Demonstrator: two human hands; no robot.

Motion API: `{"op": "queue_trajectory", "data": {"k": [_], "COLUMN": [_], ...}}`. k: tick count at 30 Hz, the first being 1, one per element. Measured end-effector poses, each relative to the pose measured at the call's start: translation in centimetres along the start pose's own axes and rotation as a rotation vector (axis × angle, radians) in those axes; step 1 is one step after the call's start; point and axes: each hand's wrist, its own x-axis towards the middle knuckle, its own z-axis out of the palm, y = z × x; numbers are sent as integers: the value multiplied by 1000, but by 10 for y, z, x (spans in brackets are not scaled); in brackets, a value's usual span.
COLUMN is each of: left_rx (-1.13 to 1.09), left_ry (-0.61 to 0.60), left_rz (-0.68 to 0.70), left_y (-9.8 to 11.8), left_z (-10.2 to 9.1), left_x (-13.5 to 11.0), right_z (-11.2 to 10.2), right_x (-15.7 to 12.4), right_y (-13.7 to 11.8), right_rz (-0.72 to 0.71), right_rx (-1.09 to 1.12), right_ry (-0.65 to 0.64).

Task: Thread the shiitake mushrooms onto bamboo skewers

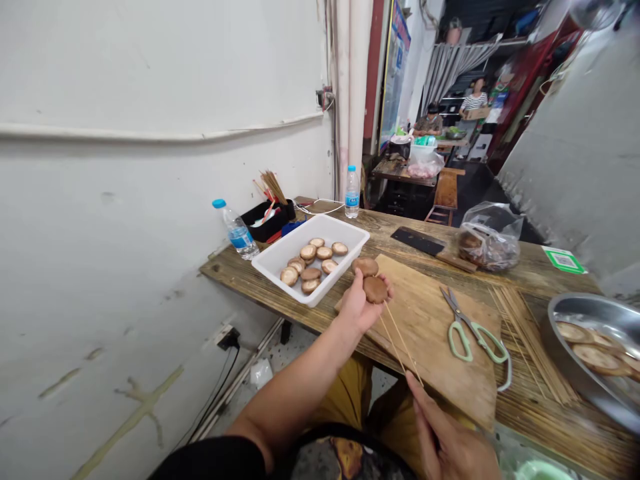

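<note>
My left hand (359,305) is wrapped around a brown mushroom (375,290), with a second mushroom cap (365,267) just beyond it, over the near left edge of the wooden cutting board (415,310). Two thin wooden skewers (401,343) run from the mushrooms down to my right hand (447,433), whose fingers pinch their lower ends. How deep the tips go in is hidden. Left of the board, a white plastic tray (345,263) holds several mushrooms (309,252), many with pale undersides up. Scissors (473,327) with pale green handles lie on the board.
Loose skewers (537,347) lie right of the board, beside a metal bowl (560,333) of mushrooms. Behind are a cleaver (417,241) and a plastic bag (490,240). Water bottles (239,233) and a black box (263,230) stand near the wall. Two people are in the background.
</note>
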Motion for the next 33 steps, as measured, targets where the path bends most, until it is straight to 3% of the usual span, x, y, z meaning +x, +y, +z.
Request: {"op": "queue_trajectory", "data": {"k": [4,21,33], "left_rx": [-22,8,49], "left_ry": [-1,12,-39], "left_rz": [24,47,90], "left_y": [2,-3,-10], "left_z": [1,1,11], "left_x": [0,-1,-2], "right_z": [0,5,16], "right_x": [0,3,11], "right_y": [-1,0,-3], "right_rz": [12,-18,22], "right_rx": [-8,13,-106], "right_ry": [46,30,10]}}
